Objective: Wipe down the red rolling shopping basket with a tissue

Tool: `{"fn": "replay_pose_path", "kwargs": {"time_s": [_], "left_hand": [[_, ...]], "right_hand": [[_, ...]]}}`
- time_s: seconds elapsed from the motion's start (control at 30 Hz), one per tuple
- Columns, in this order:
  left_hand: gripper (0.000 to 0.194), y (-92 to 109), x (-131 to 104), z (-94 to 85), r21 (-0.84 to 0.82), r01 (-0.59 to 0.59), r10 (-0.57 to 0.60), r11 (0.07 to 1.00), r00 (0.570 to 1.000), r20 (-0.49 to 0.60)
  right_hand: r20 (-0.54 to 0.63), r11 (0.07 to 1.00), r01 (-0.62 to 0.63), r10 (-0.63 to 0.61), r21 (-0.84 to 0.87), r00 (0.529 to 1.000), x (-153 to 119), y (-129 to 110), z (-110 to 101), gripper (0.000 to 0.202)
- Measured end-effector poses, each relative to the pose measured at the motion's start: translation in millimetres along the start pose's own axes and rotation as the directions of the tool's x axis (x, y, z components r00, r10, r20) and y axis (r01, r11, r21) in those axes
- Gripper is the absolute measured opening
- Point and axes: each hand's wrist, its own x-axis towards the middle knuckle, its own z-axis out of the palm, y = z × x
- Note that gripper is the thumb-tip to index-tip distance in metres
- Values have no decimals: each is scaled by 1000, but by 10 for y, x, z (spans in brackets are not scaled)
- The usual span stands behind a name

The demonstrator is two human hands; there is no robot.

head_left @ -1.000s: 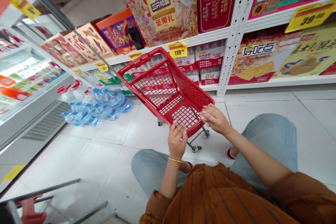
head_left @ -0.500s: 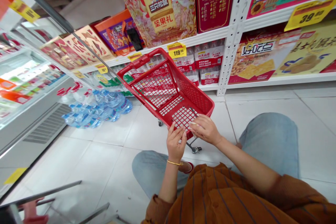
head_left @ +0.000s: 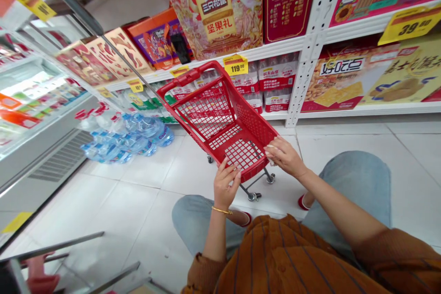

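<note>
A small red shopping cart (head_left: 248, 175), with a mesh basket and grey metal legs on casters, stands in front of my knees. Nothing lies in its basket. At the near left corner, my left hand (head_left: 226, 186) has its fingers bent over the basket rim; a gold bangle circles that wrist. My right hand (head_left: 284, 156) grips the near right corner, fingers curled over the edge and fingertips partly inside. The cart's handle (head_left: 188, 78) points away from me, towards the shelves.
White shelves (head_left: 292, 87) hold gift boxes (head_left: 220, 14), cracker boxes (head_left: 334, 82) and shrink-wrapped water bottles (head_left: 277, 78). Large blue water bottles (head_left: 138, 133) stand on the tiled floor beside a chiller cabinet (head_left: 51, 161). Metal bars (head_left: 65, 245) jut in at lower left.
My hands have moved apart: the right has slid rightwards to the basket's corner, the left slightly leftwards. The cart stays in nearly the same place.
</note>
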Motion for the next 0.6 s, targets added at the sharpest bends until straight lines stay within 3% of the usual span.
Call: {"fn": "replay_pose_path", "kwargs": {"time_s": [0.27, 0.4, 0.5, 0.6], "left_hand": [[16, -163, -18, -237, 28, 23, -24, 999, 999, 38], [19, -167, -17, -353, 162, 23, -39, 987, 994, 98], [24, -15, 17, -305, 333, 33, -56, 942, 997, 61], [34, 241, 64, -79, 401, 20, -51, 916, 996, 67]], "right_hand": [[24, 997, -72, 73, -16, 997, 47, -404, 49, 17], [-8, 995, -60, 60, -85, 998, 44, -554, 64, 17], [-15, 991, -68, 66, -114, 998, 40, -633, 60, 24], [-16, 988, -92, 91, -126, 996, 13, -699, 59, 34]]}}
